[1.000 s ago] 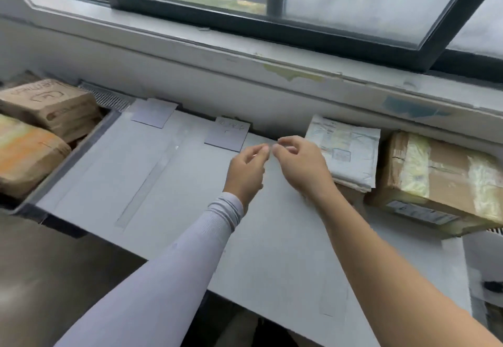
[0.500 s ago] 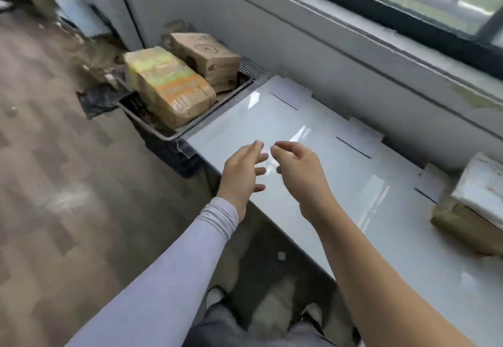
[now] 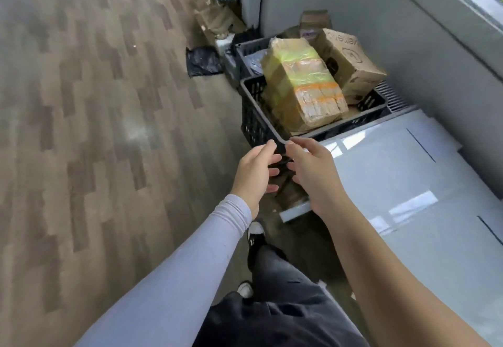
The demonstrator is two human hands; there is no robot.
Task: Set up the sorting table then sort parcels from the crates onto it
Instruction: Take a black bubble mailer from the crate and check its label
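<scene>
My left hand [image 3: 254,176] and right hand [image 3: 313,175] hang side by side in front of me, fingers loosely bent, fingertips almost meeting, and neither has hold of anything. They sit just short of the near corner of the black crate [image 3: 251,118], which shows in the gap between them.

The parcel I judge I want next, the tape-wrapped bundle [image 3: 302,85], lies at about twelve o'clock from my hands, a little toward one. Its long axis runs away from me, from the near end at the crate's front rim up toward eleven o'clock. My right hand looks slightly nearer to it; the left is nearer the crate's outer wall.

The crate holds that bundle and, beside it at one o'clock, a brown cardboard box [image 3: 351,61] tilted against it. A second crate [image 3: 245,47] stands behind; its contents are unclear.

The grey sorting table [image 3: 408,183] lies at three o'clock, touching the crate's right side.
</scene>
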